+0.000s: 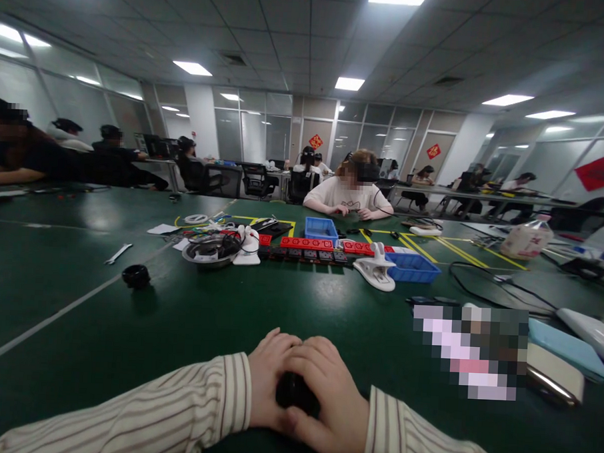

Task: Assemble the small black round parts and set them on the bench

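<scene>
Close in front of me, my left hand point(270, 379) and my right hand point(327, 394) are closed together around a dark rounded object point(297, 392). My right fingers lie over its top and the thumb curls below it, while the left hand presses against its left side. Most of the object is covered, so its kind does not show. Ahead to the left, a small black round part point(136, 277) rests alone on the green table point(218, 303). An open-end wrench point(117, 254) lies a little beyond that part.
Farther up stand a metal bowl point(211, 249) of dark parts, a row of red and black blocks point(307, 244), a white clamp point(376, 270) and blue bins point(412, 266). Phones point(556, 374) and cables lie at right. A person point(354, 189) sits opposite.
</scene>
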`<state>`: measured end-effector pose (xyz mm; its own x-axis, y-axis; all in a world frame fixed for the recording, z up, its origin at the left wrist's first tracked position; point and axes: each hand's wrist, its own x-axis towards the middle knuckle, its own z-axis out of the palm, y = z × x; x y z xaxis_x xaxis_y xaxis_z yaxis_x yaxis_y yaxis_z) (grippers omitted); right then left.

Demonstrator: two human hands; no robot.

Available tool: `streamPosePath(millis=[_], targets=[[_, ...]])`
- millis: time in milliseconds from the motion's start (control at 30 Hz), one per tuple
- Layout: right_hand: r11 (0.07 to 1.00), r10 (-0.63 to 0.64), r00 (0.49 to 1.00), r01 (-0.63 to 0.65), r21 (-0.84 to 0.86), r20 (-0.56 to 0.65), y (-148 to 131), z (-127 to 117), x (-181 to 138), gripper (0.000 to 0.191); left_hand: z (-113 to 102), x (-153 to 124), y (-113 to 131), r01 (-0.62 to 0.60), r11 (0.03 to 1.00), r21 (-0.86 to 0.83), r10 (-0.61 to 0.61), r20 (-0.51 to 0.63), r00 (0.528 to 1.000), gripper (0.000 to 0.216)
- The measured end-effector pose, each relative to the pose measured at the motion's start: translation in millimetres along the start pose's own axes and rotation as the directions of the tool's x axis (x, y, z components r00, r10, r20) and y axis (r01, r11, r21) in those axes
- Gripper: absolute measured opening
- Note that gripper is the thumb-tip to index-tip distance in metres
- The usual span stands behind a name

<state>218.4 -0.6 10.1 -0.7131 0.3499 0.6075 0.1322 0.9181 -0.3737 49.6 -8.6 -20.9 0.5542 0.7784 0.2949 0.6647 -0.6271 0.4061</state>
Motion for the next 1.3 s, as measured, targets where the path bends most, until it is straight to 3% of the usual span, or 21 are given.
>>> streamPosePath(millis=[133, 233, 400, 533, 667, 733, 867, 967, 1033, 1167, 1300], targets=[[0.966, 0.227, 0.973, -0.231, -0.115, -0.048, 6.5, 9.3, -3.7, 0.047, -0.8, -2.2, 6.0, 0.085, 0.996, 0.009, -0.085, -0.036, 0.996, 0.071], [0.952, 0.266, 0.964, -0.258, -0.164, 0.029, 8.4, 10.9, -4.4, 0.036, 0.7, -1.2, 2.5, 0.098, 0.995, 0.005, -0.098, 0.005, 0.995, 0.061], [0.996, 0.085, 0.990, -0.081, -0.041, 0.108, 3.9, 2.0, -0.7, 0.018, 1.1, 3.3, -10.9, 0.031, 0.997, -0.066, -0.025, 0.088, 0.996, 0.050], [0.995, -0.098, 0.984, 0.094, 0.034, 0.150, -0.9, -2.7, 2.6, 0.021, -2.0, 6.1, -12.7, -0.024, 0.999, -0.046, 0.028, 0.073, 0.997, 0.048], [0.991, -0.131, 0.983, 0.129, 0.023, 0.126, -1.5, -2.3, 1.7, 0.024, -2.7, 5.4, -9.1, -0.050, 0.999, -0.005, 0.050, 0.061, 0.997, 0.058], [0.996, -0.087, 0.994, 0.087, -0.003, 0.067, 0.2, -1.3, -0.3, 0.028, -1.4, 3.4, -7.4, -0.052, 0.998, -0.017, 0.053, 0.044, 0.998, 0.068], [0.990, 0.131, 0.990, -0.134, -0.048, -0.061, 5.4, 1.0, -4.1, 0.046, 0.8, -1.6, -2.4, 0.046, 0.998, -0.053, -0.048, -0.032, 0.998, 0.083], [0.965, 0.237, 0.964, -0.249, -0.087, -0.124, 8.5, 4.2, -5.1, 0.062, 0.1, -2.3, 2.3, 0.126, 0.992, -0.014, -0.126, -0.045, 0.991, 0.077], [0.954, 0.262, 0.961, -0.273, -0.128, -0.091, 9.5, 6.6, -4.8, 0.065, -1.0, -0.9, 4.4, 0.159, 0.987, -0.009, -0.160, -0.012, 0.987, 0.068], [0.959, 0.249, 0.968, -0.240, -0.152, 0.040, 9.5, 7.5, -3.1, 0.047, -3.0, 2.7, 3.8, 0.148, 0.988, -0.053, -0.145, 0.055, 0.988, 0.057], [0.981, 0.175, 0.980, -0.166, -0.099, 0.096, 7.5, 2.6, -2.1, 0.023, -3.8, 4.9, -2.5, 0.093, 0.992, -0.086, -0.088, 0.069, 0.994, 0.048]])
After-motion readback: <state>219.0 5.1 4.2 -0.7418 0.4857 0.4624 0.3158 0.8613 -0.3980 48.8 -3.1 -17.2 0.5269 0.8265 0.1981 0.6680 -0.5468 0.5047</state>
